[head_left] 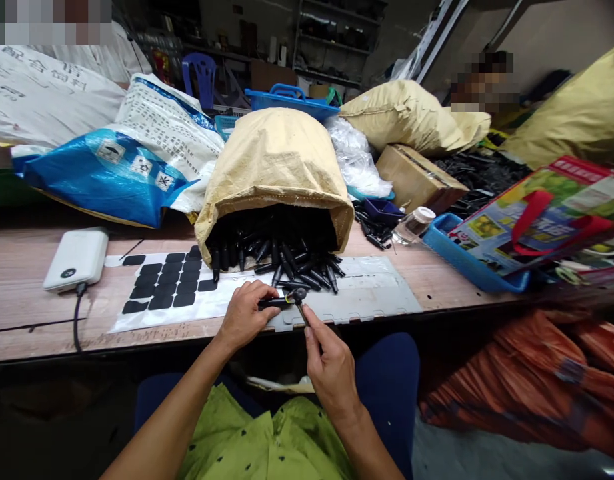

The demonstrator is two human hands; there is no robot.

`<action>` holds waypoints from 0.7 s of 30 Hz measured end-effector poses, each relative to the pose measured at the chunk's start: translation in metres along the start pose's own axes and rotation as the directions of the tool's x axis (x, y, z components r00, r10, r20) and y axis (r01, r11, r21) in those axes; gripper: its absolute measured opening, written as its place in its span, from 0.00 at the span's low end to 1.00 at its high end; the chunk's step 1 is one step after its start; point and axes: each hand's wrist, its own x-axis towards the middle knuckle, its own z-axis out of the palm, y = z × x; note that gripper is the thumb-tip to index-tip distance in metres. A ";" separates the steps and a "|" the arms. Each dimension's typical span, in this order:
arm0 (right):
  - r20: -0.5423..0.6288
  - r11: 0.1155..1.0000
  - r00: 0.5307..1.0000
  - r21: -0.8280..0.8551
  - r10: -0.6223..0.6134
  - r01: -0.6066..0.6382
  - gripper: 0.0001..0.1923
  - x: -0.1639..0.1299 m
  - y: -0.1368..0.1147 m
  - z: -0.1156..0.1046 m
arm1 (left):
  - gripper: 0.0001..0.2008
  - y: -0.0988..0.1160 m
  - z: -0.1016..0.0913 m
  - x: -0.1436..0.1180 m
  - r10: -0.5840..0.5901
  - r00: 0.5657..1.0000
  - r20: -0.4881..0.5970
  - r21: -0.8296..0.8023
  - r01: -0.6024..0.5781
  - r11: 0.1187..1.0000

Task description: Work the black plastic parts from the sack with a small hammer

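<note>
My left hand [245, 311] grips a black pen-like plastic part [275, 302] lying flat over the table's front edge. My right hand [329, 363] pinches a thin metal tool [301, 310] whose tip meets the end of that part. Just beyond my hands, a tan woven sack [274, 170] lies open on its side, and a pile of black plastic parts [281, 257] spills out of its mouth. A white sheet with black square pads [167, 283] lies to the left of my hands.
A white power bank [77, 258] with a cable sits at the left. Blue and white sacks [117, 160] lie behind it. On the right stand a blue tray [467, 263], a cardboard box [419, 177], a clear jar [413, 225] and more tan sacks [411, 117]. A person sits far right.
</note>
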 end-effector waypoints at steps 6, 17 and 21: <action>0.035 1.000 0.999 -0.026 0.003 -0.003 0.24 -0.004 0.003 -0.004 | 0.10 -0.002 0.002 -0.001 0.042 0.999 -0.022 0.011 -0.042 0.999; -0.065 1.000 0.998 0.024 -0.014 0.016 0.23 0.009 -0.006 -0.017 | 0.09 -0.007 0.002 -0.002 0.131 0.991 0.038 0.037 -0.133 0.990; -0.017 0.999 1.000 -0.038 -0.006 0.005 0.24 0.002 0.001 -0.009 | 0.09 -0.007 -0.001 0.000 0.146 0.988 0.051 0.015 -0.147 0.989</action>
